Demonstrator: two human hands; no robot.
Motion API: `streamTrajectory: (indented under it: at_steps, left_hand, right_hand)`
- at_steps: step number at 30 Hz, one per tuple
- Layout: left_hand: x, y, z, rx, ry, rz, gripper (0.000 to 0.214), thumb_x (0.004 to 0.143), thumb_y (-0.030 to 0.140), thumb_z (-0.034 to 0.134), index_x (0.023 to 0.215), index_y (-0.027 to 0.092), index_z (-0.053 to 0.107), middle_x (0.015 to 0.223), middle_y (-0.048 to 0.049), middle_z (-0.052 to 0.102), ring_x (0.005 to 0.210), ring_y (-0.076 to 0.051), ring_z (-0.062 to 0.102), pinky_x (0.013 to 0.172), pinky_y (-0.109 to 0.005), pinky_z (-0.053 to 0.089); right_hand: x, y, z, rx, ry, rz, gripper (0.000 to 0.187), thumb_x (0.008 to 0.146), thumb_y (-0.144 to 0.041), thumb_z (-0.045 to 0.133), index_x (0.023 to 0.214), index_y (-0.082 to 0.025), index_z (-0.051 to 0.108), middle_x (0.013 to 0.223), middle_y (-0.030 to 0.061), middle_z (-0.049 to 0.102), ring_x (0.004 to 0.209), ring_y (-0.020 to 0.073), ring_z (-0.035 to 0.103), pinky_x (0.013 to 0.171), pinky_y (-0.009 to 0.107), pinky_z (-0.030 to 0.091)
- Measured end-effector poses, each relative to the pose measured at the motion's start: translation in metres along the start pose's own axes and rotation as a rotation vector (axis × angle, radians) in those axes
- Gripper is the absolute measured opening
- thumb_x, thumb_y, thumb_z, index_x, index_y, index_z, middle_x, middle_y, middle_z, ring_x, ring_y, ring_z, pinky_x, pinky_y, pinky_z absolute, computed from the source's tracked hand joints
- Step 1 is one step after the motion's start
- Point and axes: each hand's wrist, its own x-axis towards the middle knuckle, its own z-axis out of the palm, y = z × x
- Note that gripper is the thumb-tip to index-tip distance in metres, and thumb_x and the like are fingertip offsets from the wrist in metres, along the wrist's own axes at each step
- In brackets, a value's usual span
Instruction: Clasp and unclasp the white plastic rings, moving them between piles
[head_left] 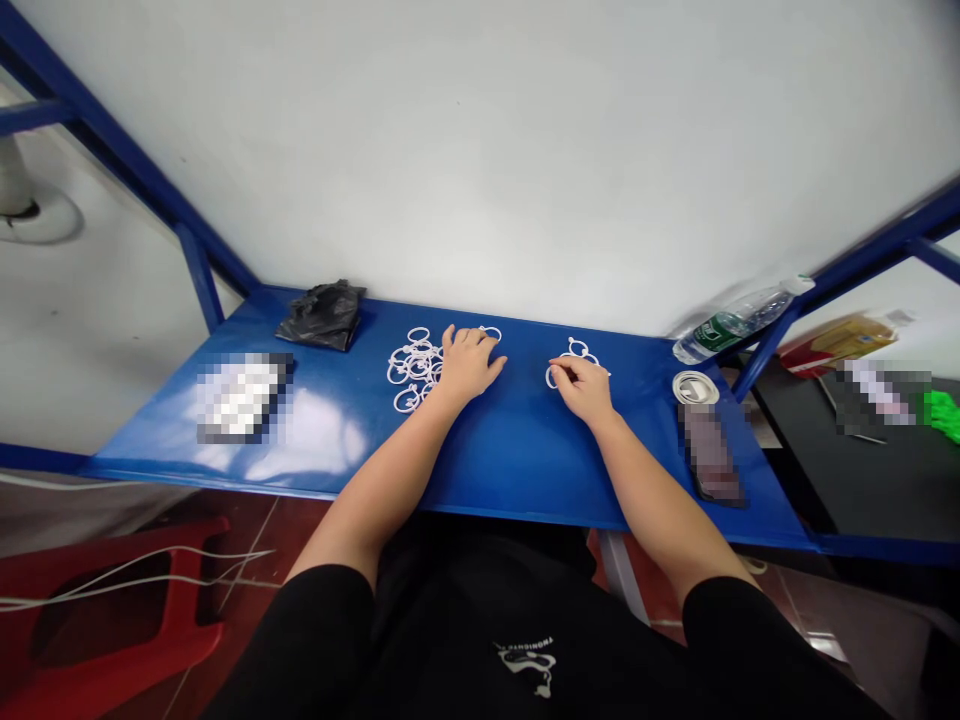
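Observation:
A loose pile of thin white plastic rings [417,362], each with a small knob, lies on the blue tabletop [495,455]. My left hand [471,362] rests over the right side of this pile, fingers spread, covering part of it. One white ring [491,333] shows just beyond its fingertips. To the right, my right hand [581,385] pinches a white ring [550,378] between thumb and forefinger, low over the table. Another few white rings [577,347] lie just behind that hand, partly hidden by it.
A crumpled black plastic bag [322,314] and a blurred-out flat object [244,398] are on the left. On the right are a water bottle [739,320], a coiled white cable [695,388] and a blurred phone-like object [711,455]. Blue frame bars flank the table; a white wall [517,160] stands behind.

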Motion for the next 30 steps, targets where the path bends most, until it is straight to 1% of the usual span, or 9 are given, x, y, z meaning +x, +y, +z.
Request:
streamTrajectory:
  at_steps: [2,4,8,11,13,16,20,25,30]
  left_hand:
    - [-0.002,-0.003,0.004,-0.015,-0.009,0.011,0.044,0.092,0.041,0.074,0.132,0.023,0.072,0.143,-0.0183,0.067,0.137,-0.043,0.055,0.123,-0.075,0.023]
    - [-0.004,-0.005,0.008,-0.024,-0.069,0.025,0.051,0.091,0.044,0.075,0.137,0.022,0.069,0.150,-0.0199,0.062,0.143,-0.047,0.050,0.123,-0.079,0.019]
    - [-0.006,-0.006,0.010,-0.056,-0.177,0.094,0.043,0.095,0.043,0.071,0.132,0.022,0.072,0.138,-0.0178,0.071,0.137,-0.043,0.059,0.126,-0.079,0.014]
    - [-0.005,-0.003,0.006,-0.086,-0.254,0.162,0.041,0.098,0.039,0.069,0.134,0.021,0.071,0.138,-0.0167,0.072,0.134,-0.037,0.064,0.127,-0.072,0.025]
    - [-0.004,0.001,0.001,-0.104,-0.286,0.201,0.042,0.100,0.037,0.067,0.138,0.020,0.069,0.140,-0.0165,0.071,0.136,-0.035,0.064,0.125,-0.065,0.036]
    - [-0.006,0.012,-0.005,-0.136,-0.243,0.281,0.045,0.101,0.036,0.065,0.143,0.020,0.065,0.147,-0.0162,0.066,0.142,-0.033,0.060,0.123,-0.058,0.043]
    - [-0.012,0.030,-0.010,-0.212,-0.156,0.448,0.047,0.103,0.037,0.063,0.146,0.018,0.064,0.157,-0.0155,0.058,0.153,-0.032,0.049,0.126,-0.057,0.042]
    - [-0.018,0.048,-0.014,-0.343,-0.182,0.653,0.055,0.101,0.038,0.063,0.153,0.020,0.057,0.163,-0.0135,0.051,0.161,-0.031,0.035,0.130,-0.056,0.039]
    - [-0.021,0.053,-0.015,-0.356,-0.250,0.675,0.050,0.099,0.038,0.067,0.147,0.024,0.064,0.154,-0.0123,0.062,0.158,-0.031,0.040,0.130,-0.057,0.038]
  right_hand:
    - [0.000,0.000,0.001,0.003,-0.017,0.029,0.021,0.094,-0.034,0.064,0.097,-0.026,0.083,0.090,0.0034,0.083,0.079,0.0227,0.078,0.079,0.037,0.062]
    - [0.001,0.004,0.002,0.008,0.024,0.104,0.020,0.093,-0.034,0.064,0.096,-0.026,0.082,0.089,0.0035,0.082,0.078,0.0234,0.078,0.078,0.038,0.062]
    - [0.005,0.015,0.000,0.081,0.138,0.240,0.021,0.092,-0.037,0.066,0.095,-0.023,0.081,0.085,0.0042,0.082,0.076,0.0234,0.077,0.076,0.037,0.062]
    - [0.006,0.018,0.000,0.116,0.157,0.273,0.022,0.092,-0.038,0.065,0.095,-0.022,0.081,0.084,0.0045,0.081,0.076,0.0231,0.077,0.075,0.036,0.062]
    - [0.005,0.017,0.001,0.116,0.126,0.255,0.023,0.093,-0.038,0.065,0.097,-0.022,0.081,0.083,0.0042,0.081,0.075,0.0227,0.077,0.073,0.035,0.061]
    - [0.003,0.010,0.001,0.108,0.060,0.202,0.024,0.093,-0.039,0.066,0.103,-0.023,0.081,0.081,0.0034,0.080,0.071,0.0213,0.076,0.070,0.034,0.060]
    - [0.001,0.003,0.001,0.186,-0.024,0.167,0.033,0.101,-0.048,0.059,0.109,-0.023,0.079,0.082,0.0041,0.080,0.069,0.0203,0.075,0.070,0.034,0.061]
    - [0.004,0.002,0.007,0.521,0.013,0.354,0.055,0.101,-0.070,0.049,0.101,-0.022,0.076,0.073,0.0029,0.075,0.047,0.0157,0.062,0.048,0.030,0.053]
    - [0.008,-0.002,0.008,0.699,-0.044,0.478,0.046,0.085,-0.069,0.073,0.086,-0.023,0.076,0.064,0.0013,0.071,0.045,0.0156,0.060,0.042,0.029,0.051]
